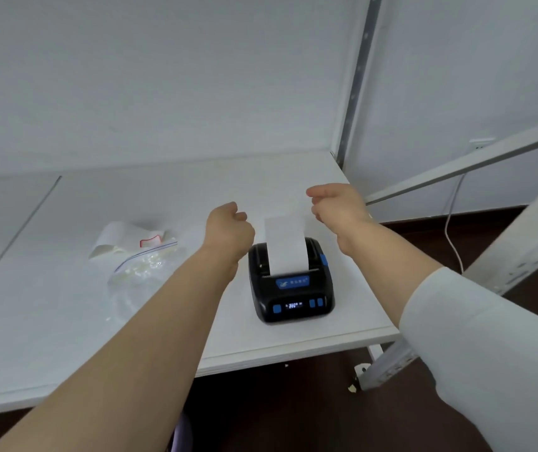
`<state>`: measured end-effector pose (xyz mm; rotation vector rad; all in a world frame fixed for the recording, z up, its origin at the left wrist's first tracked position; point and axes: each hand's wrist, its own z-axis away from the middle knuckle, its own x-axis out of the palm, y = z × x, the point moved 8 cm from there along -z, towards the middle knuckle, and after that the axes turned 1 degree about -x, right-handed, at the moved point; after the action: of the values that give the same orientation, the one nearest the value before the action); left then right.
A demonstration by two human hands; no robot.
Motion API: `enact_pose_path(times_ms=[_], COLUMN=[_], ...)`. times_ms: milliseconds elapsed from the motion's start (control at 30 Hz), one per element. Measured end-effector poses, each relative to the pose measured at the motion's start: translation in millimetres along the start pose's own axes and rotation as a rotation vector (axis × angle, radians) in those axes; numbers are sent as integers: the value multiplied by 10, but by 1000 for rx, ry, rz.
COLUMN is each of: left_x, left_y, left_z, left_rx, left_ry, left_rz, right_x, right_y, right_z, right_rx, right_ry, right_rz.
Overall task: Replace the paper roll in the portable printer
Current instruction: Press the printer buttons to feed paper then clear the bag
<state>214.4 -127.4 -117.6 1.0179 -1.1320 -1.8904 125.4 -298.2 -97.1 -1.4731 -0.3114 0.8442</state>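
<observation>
Two bare hands raised over a small black portable printer with blue buttons (290,282) on a white tabletop (65,321).

Left hand (228,228) loosely curled, holding nothing, just left of the white paper strip (285,244) rising from the printer's top slot. Right hand (339,207) half-curled, empty, just right of the strip's upper end; contact cannot be told. Printer sits below and between both hands; blue label and lit display unreadable. Clear zip-seal plastic bag (140,265) well left, contents indistinct, curled white paper piece with red marking (127,238) beside it.
</observation>
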Motion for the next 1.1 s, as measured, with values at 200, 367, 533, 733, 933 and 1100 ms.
enact_pose_path(times_ms=[200,367,533,733,933,1100], left_x=[-246,-464,-876,-1451,-1471,-1654], left_y=[-194,-254,-291,-440,-805,-1001], left_z=[312,612,790,788,603,550], left_rx=[19,55,115,128,-39,-132], left_ry=[80,99,223,445,250,278], left_rz=[78,107,152,-74,-397,-100], right_x=[-77,52,253,753,1486,1961], right_y=[-52,-85,-214,-315,-237,-55], right_z=[361,647,830,908,886,939], right_rx=[-40,-53,-148,-215,-168,10], right_ry=[18,-30,-63,-170,-340,-480], right_rz=[7,34,123,160,213,284])
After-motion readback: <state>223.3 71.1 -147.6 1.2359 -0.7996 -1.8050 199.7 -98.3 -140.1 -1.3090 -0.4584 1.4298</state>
